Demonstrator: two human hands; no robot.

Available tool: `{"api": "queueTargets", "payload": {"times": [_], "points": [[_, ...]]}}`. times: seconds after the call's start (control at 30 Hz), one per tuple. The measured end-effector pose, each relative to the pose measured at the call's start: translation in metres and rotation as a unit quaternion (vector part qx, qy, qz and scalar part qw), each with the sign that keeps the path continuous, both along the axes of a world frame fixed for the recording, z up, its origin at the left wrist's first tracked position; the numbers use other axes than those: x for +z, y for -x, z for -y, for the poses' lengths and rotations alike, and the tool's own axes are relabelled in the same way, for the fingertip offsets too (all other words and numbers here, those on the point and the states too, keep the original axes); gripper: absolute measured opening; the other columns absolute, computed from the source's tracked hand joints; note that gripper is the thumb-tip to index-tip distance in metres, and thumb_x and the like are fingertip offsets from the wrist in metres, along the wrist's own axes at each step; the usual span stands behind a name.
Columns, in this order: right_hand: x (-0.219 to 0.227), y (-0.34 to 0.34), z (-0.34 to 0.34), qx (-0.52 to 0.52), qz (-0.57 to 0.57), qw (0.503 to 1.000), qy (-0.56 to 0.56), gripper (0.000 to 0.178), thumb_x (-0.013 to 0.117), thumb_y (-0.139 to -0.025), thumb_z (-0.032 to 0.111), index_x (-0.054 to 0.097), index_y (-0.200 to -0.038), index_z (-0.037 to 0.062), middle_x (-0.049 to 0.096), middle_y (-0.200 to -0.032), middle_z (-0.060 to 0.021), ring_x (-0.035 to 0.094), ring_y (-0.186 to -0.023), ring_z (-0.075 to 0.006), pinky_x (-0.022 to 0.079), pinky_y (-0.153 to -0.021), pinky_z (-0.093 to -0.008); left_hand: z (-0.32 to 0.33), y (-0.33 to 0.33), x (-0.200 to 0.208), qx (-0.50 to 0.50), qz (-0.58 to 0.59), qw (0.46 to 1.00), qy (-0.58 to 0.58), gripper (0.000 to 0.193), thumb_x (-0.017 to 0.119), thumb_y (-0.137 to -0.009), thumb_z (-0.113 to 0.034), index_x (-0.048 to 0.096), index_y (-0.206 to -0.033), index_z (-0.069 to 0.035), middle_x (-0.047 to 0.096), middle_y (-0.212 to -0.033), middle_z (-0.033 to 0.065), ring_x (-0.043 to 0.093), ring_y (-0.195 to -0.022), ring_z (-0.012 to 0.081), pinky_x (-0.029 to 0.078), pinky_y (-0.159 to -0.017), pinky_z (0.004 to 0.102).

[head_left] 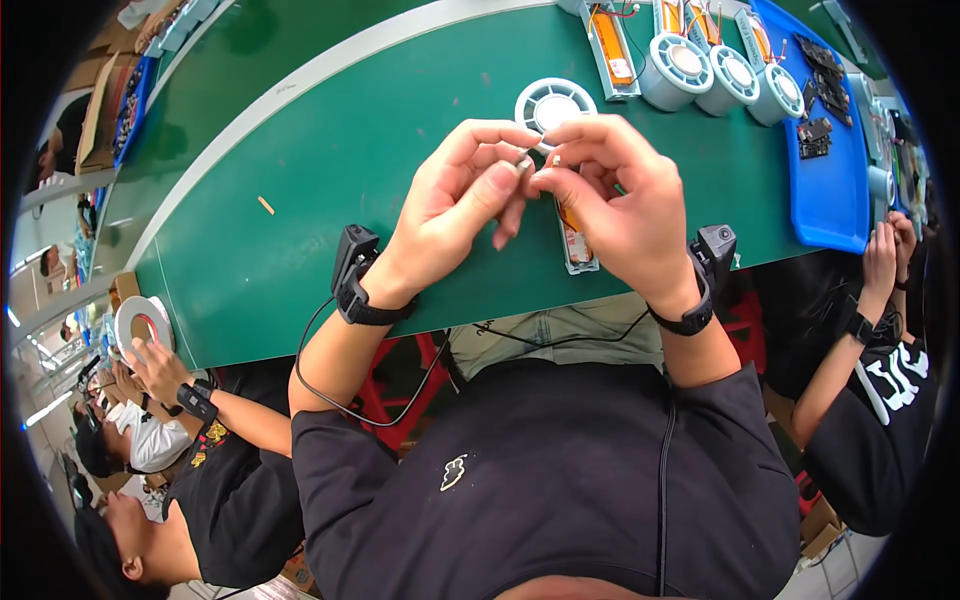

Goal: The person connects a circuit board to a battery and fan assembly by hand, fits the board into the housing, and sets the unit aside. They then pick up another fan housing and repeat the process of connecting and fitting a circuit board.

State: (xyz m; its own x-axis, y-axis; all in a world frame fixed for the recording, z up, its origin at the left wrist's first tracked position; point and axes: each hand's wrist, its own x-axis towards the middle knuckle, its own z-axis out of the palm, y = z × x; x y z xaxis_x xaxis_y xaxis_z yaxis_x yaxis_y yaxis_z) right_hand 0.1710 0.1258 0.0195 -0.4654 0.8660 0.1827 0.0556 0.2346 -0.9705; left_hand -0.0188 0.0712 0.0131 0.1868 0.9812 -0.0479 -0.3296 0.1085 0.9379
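My left hand (463,195) and my right hand (612,190) meet above the green table (330,170), fingertips pinched together on a tiny part (527,165) too small to make out. Behind the fingers lies a white round fan housing (553,102). Under my right hand rests a long grey tray with an orange battery (577,243), partly hidden by the palm. Both wrists wear black bands with small black camera units.
At the far right stand three white round fan housings (727,70) and more grey trays with orange batteries (612,45). A blue tray (826,175) holds black circuit boards. People work at left, holding a tape roll (140,322), and at right.
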Motion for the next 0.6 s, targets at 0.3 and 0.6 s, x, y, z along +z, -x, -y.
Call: {"api": "queueTargets", "payload": {"times": [0.3, 0.6], "points": [[-0.006, -0.005, -0.008, 0.005, 0.037, 0.989, -0.143, 0.015, 0.073, -0.086, -0.007, 0.074, -0.100, -0.0024, 0.072, -0.088, -0.0079, 0.071, -0.078, -0.0146, 0.055, -0.067, -0.0258, 0.003, 0.000, -0.013, 0.047, -0.105, 0.990, -0.086, 0.027, 0.059, -0.104, -0.008, 0.056, -0.130, -0.001, 0.062, -0.116, 0.0103, 0.070, -0.085, 0.0152, 0.055, -0.067, 0.0242], [-0.008, 0.002, -0.011, -0.055, 0.115, 0.940, -0.316, 0.023, 0.077, -0.080, -0.006, 0.077, -0.102, 0.0014, 0.071, -0.086, -0.0097, 0.069, -0.075, -0.0205, 0.054, -0.065, -0.0291, 0.004, 0.001, -0.023, 0.038, -0.006, 0.996, -0.086, 0.025, 0.055, -0.106, -0.008, 0.056, -0.130, 0.000, 0.062, -0.127, 0.0126, 0.070, -0.097, 0.0176, 0.058, -0.079, 0.0280]]}}
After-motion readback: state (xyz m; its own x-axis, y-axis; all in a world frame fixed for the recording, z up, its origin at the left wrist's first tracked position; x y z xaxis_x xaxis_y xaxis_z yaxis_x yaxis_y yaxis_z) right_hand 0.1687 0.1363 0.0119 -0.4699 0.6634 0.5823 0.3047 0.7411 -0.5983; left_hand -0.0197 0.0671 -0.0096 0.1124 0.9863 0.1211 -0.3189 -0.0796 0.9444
